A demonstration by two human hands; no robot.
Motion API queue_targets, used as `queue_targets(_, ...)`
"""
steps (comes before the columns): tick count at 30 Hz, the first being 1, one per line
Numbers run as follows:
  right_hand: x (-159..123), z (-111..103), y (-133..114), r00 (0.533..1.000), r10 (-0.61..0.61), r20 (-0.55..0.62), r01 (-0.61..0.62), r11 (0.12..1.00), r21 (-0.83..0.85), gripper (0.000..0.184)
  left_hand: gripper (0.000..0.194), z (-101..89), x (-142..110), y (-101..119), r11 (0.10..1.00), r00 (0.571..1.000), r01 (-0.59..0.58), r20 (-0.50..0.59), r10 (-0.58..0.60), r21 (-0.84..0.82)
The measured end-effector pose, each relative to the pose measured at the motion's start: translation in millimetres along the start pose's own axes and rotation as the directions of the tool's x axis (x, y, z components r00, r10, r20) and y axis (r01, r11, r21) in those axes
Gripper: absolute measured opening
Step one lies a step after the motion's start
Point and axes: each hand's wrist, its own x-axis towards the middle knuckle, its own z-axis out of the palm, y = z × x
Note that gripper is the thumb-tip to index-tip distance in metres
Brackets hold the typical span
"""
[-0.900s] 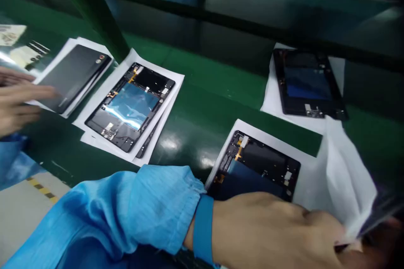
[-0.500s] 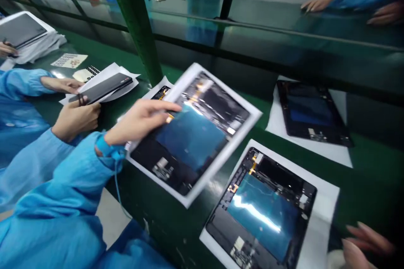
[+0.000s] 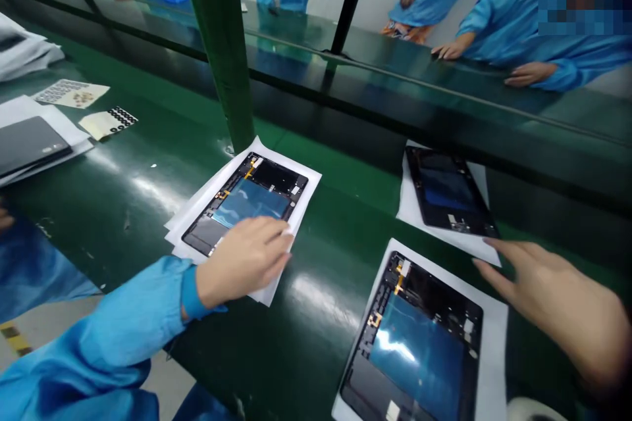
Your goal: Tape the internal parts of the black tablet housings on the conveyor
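My left hand (image 3: 245, 262) rests flat on the near corner of an opened tablet (image 3: 247, 202) that lies on white paper sheets (image 3: 306, 191) on the green belt (image 3: 123, 197). My right hand (image 3: 553, 302) hovers with fingers spread, its fingertips at the edge of the paper (image 3: 469, 247) under a dark tablet (image 3: 448, 196) at the right. Between the hands, close to me, a third opened tablet (image 3: 419, 348) with a blue panel lies on its own white sheet (image 3: 494, 355).
A green post (image 3: 222, 46) stands behind the left tablet. A closed grey tablet (image 3: 27, 145) on paper and sticker sheets (image 3: 106, 122) lie at far left. Other people in blue coats (image 3: 533, 39) work at the far counter (image 3: 395, 72). A blue sleeve (image 3: 29, 270) shows at lower left.
My left hand has carried the tablet on its paper over and laid it on the stack by the post. My right hand has reached up toward the dark tablet's paper.
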Motion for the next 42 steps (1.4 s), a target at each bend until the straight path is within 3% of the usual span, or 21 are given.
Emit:
queue_targets(2, 42, 6, 6, 0.997, -0.036, 0.073, 0.037, 0.999, -0.011, 0.049, 0.019, 4.5, 4, 1, 0.999, 1.000, -0.018, 0.003, 0.018, -0.045)
queue_targets(4, 69, 15, 10, 0.989, -0.086, 0.119, 0.087, 0.996, -0.006, 0.042, 0.023, 1.7, 2, -20, 0.981, 0.979, 0.189, -0.077, -0.191, -0.042)
queue_targets(5, 77, 19, 11, 0.985, -0.109, 0.130, 0.111, 0.994, -0.002, 0.039, 0.025, -1.4, -1, -36, 0.936, 0.928, 0.351, -0.117, -0.353, -0.037)
queue_targets(7, 85, 27, 10, 0.979, -0.153, 0.138, 0.154, 0.988, 0.004, 0.034, 0.032, -7.3, -9, -72, 0.765, 0.760, 0.643, -0.093, -0.643, -0.025)
queue_targets(9, 88, 32, 6, 0.973, -0.189, 0.130, 0.190, 0.982, 0.007, 0.032, 0.034, -9.1, -17, -102, 0.633, 0.632, 0.774, 0.085, -0.770, -0.021)
queue_targets(11, 88, 36, 1, 0.971, -0.214, 0.110, 0.215, 0.977, 0.004, 0.032, 0.030, -5.8, -20, -118, 0.592, 0.583, 0.806, 0.213, -0.784, -0.027)
queue_targets(16, 88, 39, -11, 0.973, -0.229, 0.015, 0.229, 0.973, -0.028, 0.036, 0.020, 0.8, -14, -117, 0.593, 0.587, 0.805, 0.168, -0.792, -0.017)
queue_targets(21, 88, 36, -18, 0.966, -0.257, -0.024, 0.257, 0.966, -0.028, 0.038, 0.023, -0.8, -11, -114, 0.593, 0.593, 0.805, 0.115, -0.797, -0.037)
queue_targets(25, 89, 32, -24, 0.963, -0.265, -0.049, 0.264, 0.964, -0.012, 0.034, 0.019, 11.3, -13, -115, 0.613, 0.613, 0.789, 0.111, -0.782, -0.045)
queue_targets(31, 90, 28, -31, 0.949, -0.302, -0.088, 0.306, 0.951, 0.043, 0.033, 0.023, 16.8, -15, -111, 0.585, 0.583, 0.811, 0.109, -0.805, -0.014)
queue_targets(38, 93, 27, -39, 0.930, -0.332, -0.158, 0.344, 0.937, 0.060, 0.039, 0.018, 10.1, -9, -111, 0.611, 0.604, 0.792, 0.137, -0.785, 0.006)
queue_targets(42, 94, 29, -44, 0.917, -0.344, -0.203, 0.358, 0.933, 0.038, 0.037, 0.023, 8.1, -5, -108, 0.670, 0.665, 0.742, 0.126, -0.736, -0.004)
